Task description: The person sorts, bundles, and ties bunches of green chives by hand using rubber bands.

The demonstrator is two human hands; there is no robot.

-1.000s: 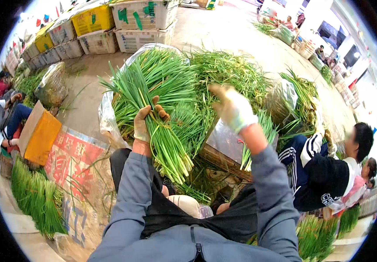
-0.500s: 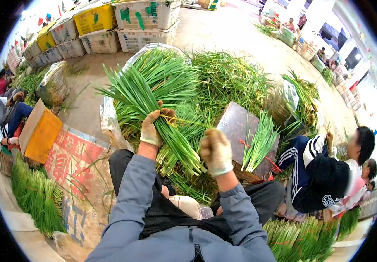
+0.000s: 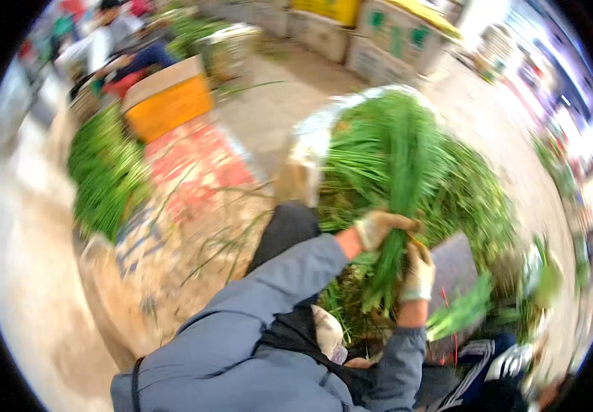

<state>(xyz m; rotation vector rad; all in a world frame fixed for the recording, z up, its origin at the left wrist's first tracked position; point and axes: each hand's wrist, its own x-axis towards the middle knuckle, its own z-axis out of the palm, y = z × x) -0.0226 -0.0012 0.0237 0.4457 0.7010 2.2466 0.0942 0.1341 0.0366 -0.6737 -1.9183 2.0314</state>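
My gloved left hand (image 3: 383,228) is wrapped round a long bunch of green stalks (image 3: 399,182), with the leaves pointing away from me and the stem ends toward my lap. Against the right side of the same bunch is my gloved right hand (image 3: 418,270), its fingers closed near the middle by a bit of yellow band; motion blur hides just what they pinch. Behind the bunch lies a heap of green stalks (image 3: 358,154) in a clear plastic sack. A smaller bunch (image 3: 459,310) rests on a dark board (image 3: 455,261) to the right.
Finished-looking bunches (image 3: 104,178) stand at the left beside an orange box (image 3: 169,99) and a red printed sheet (image 3: 193,161). Stacked crates (image 3: 392,41) are at the back. One person (image 3: 121,41) sits at the upper left; another's striped sleeve (image 3: 512,360) shows at lower right.
The view has swung to the left. My right hand has come up from the stem ends to the middle of the bunch, close to my left hand, and the bunch now points more straight ahead.
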